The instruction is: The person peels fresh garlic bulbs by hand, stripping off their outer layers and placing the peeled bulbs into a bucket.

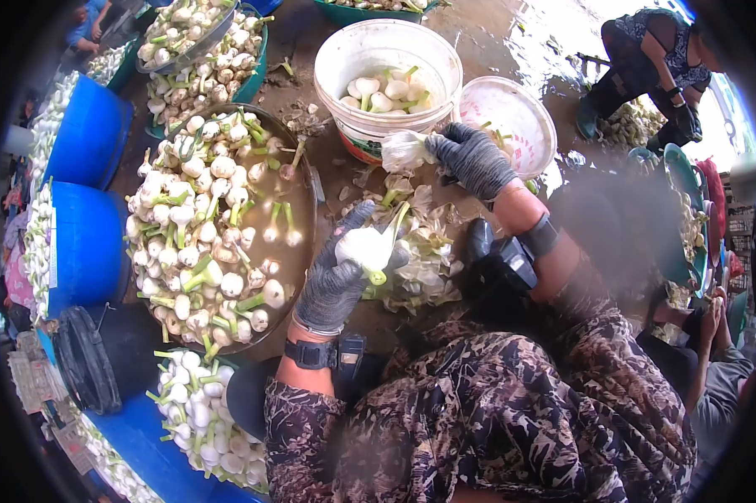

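Note:
In a grey glove, my left hand point(332, 289) is wrapped round a white garlic bulb point(365, 250) with a short green stem. My right hand point(477, 161), gloved too, pinches pale, papery garlic skin point(405, 152) just below the rim of a white bucket point(332, 88). Inside that bucket lie several white bulbs point(386, 90). Beneath my hands a heap of loose peelings point(424, 267) covers the floor. Left of my left hand, a wide round tub point(304, 201) holds many bulbs with cut stems in brownish water.
Blue tubs point(88, 243) piled with garlic line the left side. Peeled bulbs point(206, 411) fill a container at the lower left. A white lid or shallow bucket point(533, 126) is beside the bucket. One person point(663, 75) bends at the upper right; another person's hands point(711, 323) show at right.

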A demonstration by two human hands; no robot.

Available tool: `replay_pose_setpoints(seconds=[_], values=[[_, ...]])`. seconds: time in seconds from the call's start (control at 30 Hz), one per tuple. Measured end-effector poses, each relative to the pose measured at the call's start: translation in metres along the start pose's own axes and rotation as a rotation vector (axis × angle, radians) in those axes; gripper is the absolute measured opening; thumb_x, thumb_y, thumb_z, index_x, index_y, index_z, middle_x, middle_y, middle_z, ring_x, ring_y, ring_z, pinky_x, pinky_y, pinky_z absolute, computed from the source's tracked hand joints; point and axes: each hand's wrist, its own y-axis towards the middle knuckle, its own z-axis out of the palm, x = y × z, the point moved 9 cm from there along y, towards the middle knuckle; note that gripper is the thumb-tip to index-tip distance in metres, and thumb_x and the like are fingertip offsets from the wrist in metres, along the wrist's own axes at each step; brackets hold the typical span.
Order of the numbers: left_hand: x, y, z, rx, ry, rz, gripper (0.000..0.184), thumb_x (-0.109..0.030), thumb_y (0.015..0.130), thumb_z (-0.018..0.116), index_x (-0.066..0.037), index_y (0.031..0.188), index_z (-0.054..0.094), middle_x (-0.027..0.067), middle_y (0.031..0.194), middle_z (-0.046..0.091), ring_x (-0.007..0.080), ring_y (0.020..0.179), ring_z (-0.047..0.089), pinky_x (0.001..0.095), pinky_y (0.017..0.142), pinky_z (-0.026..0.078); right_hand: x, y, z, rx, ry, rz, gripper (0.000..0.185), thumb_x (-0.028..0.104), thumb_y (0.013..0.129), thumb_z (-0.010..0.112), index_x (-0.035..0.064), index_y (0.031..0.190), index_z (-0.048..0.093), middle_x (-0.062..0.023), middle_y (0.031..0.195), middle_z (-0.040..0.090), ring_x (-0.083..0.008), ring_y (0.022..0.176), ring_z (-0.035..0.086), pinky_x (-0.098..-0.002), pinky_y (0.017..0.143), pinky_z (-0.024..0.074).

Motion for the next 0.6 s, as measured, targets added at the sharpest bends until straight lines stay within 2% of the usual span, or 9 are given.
replay_pose_setpoints(seconds=[0.03, 0.1, 0.13, 0.23, 0.33, 0.37, 0.5, 0.57, 0.6], values=[[0.003, 0.000, 0.000, -0.009, -0.120, -0.051, 0.076, -0.032, 0.082, 0.075, -0.003, 0.141, 0.039, 0.0138, 0.122, 0.059, 0.0289, 0.113, 0.060, 0.0481, 0.098, 0.050, 0.006, 0.005, -0.003, -0.008, -0.365, -0.097, 0.038, 0.034, 0.091, 0.063, -0.0001, 0.108, 0.061, -0.0183, 0.096, 0.067, -0.0297, 0.080, 0.065, -0.0375, 0.071, 0.0552], [-0.003, 0.005, -0.001, -0.027, -0.119, -0.011, 0.073, -0.031, 0.082, 0.074, -0.002, 0.140, 0.040, 0.0128, 0.122, 0.058, 0.0272, 0.112, 0.060, 0.0452, 0.098, 0.049, 0.002, -0.012, 0.010, 0.026, -0.818, -0.093, 0.060, 0.045, 0.087, 0.064, -0.0016, 0.123, 0.053, -0.0255, 0.111, 0.064, -0.0386, 0.101, 0.063, -0.0422, 0.087, 0.0507], [-0.006, 0.005, -0.003, -0.053, -0.121, 0.019, 0.070, -0.029, 0.083, 0.073, -0.002, 0.139, 0.041, 0.0119, 0.122, 0.058, 0.0256, 0.111, 0.059, 0.0422, 0.099, 0.048, 0.007, -0.022, 0.019, -0.033, -0.780, -0.263, 0.076, 0.054, 0.083, 0.065, -0.0016, 0.131, 0.046, -0.0251, 0.112, 0.064, -0.0396, 0.109, 0.060, -0.0437, 0.095, 0.0461], [-0.006, 0.003, -0.015, -0.118, -0.089, 0.081, 0.064, -0.025, 0.084, 0.071, -0.002, 0.137, 0.045, 0.0100, 0.124, 0.056, 0.0215, 0.113, 0.056, 0.0358, 0.101, 0.044, -0.001, -0.032, 0.053, 0.109, -0.232, -0.254, 0.070, 0.057, 0.086, 0.063, -0.0020, 0.122, 0.055, -0.0202, 0.102, 0.067, -0.0300, 0.092, 0.067, -0.0381, 0.080, 0.0525], [-0.006, 0.010, -0.013, -0.131, -0.023, 0.113, 0.062, -0.025, 0.086, 0.067, -0.003, 0.139, 0.044, 0.0090, 0.131, 0.052, 0.0189, 0.118, 0.051, 0.0323, 0.102, 0.041, -0.010, -0.040, 0.092, 0.307, 0.337, 0.003, 0.043, 0.038, 0.090, 0.068, -0.0006, 0.108, 0.061, -0.0015, 0.080, 0.060, -0.0072, 0.068, 0.054, -0.0251, 0.061, 0.0484], [-0.006, 0.012, -0.011, -0.130, -0.022, 0.116, 0.062, -0.025, 0.086, 0.067, -0.003, 0.139, 0.044, 0.0090, 0.131, 0.052, 0.0189, 0.118, 0.051, 0.0323, 0.102, 0.041, -0.008, -0.035, 0.092, 0.230, 0.345, -0.108, 0.030, 0.028, 0.091, 0.069, 0.0001, 0.098, 0.061, -0.0016, 0.079, 0.061, -0.0085, 0.067, 0.054, -0.0262, 0.061, 0.0481], [-0.020, 0.004, -0.022, -0.264, 0.753, 0.239, 0.051, -0.016, 0.094, 0.055, -0.002, 0.141, 0.041, 0.0089, 0.140, 0.047, 0.0190, 0.120, 0.051, 0.0305, 0.102, 0.042, -0.014, -0.024, 0.083, 0.063, 0.240, -0.207, 0.021, 0.020, 0.090, 0.068, 0.0006, 0.092, 0.059, -0.0041, 0.076, 0.061, -0.0095, 0.066, 0.051, -0.0277, 0.063, 0.0472], [-0.014, 0.003, -0.028, -0.260, 0.542, 0.224, 0.051, -0.013, 0.094, 0.053, -0.002, 0.142, 0.040, 0.0103, 0.139, 0.047, 0.0193, 0.119, 0.052, 0.0308, 0.102, 0.043, -0.023, -0.007, 0.060, -0.094, 0.124, -0.215, 0.021, 0.020, 0.090, 0.066, 0.0002, 0.091, 0.060, -0.0105, 0.077, 0.064, -0.0175, 0.070, 0.059, -0.0338, 0.068, 0.0493], [-0.014, 0.002, -0.024, -0.275, 0.258, 0.170, 0.053, -0.013, 0.093, 0.056, -0.002, 0.142, 0.040, 0.0109, 0.138, 0.048, 0.0198, 0.118, 0.053, 0.0326, 0.103, 0.043, -0.035, 0.008, 0.051, -0.105, -0.175, -0.251, 0.025, 0.025, 0.091, 0.065, 0.0003, 0.095, 0.060, -0.0131, 0.081, 0.066, -0.0228, 0.075, 0.062, -0.0360, 0.071, 0.0503]])
